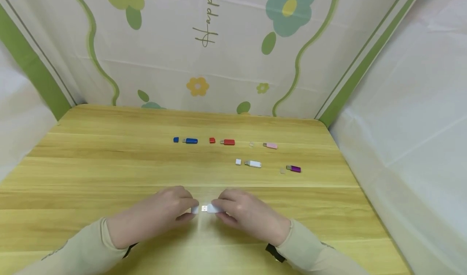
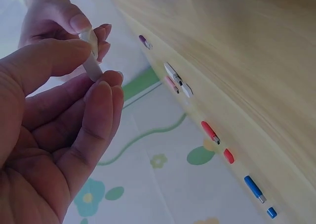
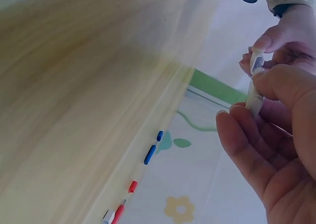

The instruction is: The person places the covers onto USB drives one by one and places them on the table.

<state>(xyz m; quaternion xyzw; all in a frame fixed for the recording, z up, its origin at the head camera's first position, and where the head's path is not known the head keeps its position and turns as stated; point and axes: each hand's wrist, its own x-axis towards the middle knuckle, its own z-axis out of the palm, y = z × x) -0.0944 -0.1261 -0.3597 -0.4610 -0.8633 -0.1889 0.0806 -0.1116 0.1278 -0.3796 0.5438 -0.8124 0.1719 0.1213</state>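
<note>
Near the front of the table [image 1: 91, 173], my left hand [image 1: 157, 214] pinches a small white cap [image 1: 195, 210] between thumb and fingers. Facing it, my right hand [image 1: 248, 214] grips a white USB flash drive [image 1: 213, 209], its metal plug pointing left at the cap. A narrow gap separates plug and cap in the head view. In the right wrist view the drive's body [image 3: 254, 101] sits between thumb and fingertips, partly covered by the thumb. The left wrist view shows the cap [image 2: 92, 69] at the left fingertips, the other hand just beyond.
Farther back lie uncapped flash drives: blue [image 1: 191, 141], red [image 1: 228, 142], pink [image 1: 271, 145], white [image 1: 253, 164] and purple [image 1: 294, 168]. Each has its cap to its left, such as the blue cap [image 1: 176, 139] and red cap [image 1: 212, 140]. A flowered curtain [image 1: 233, 64] hangs behind the table.
</note>
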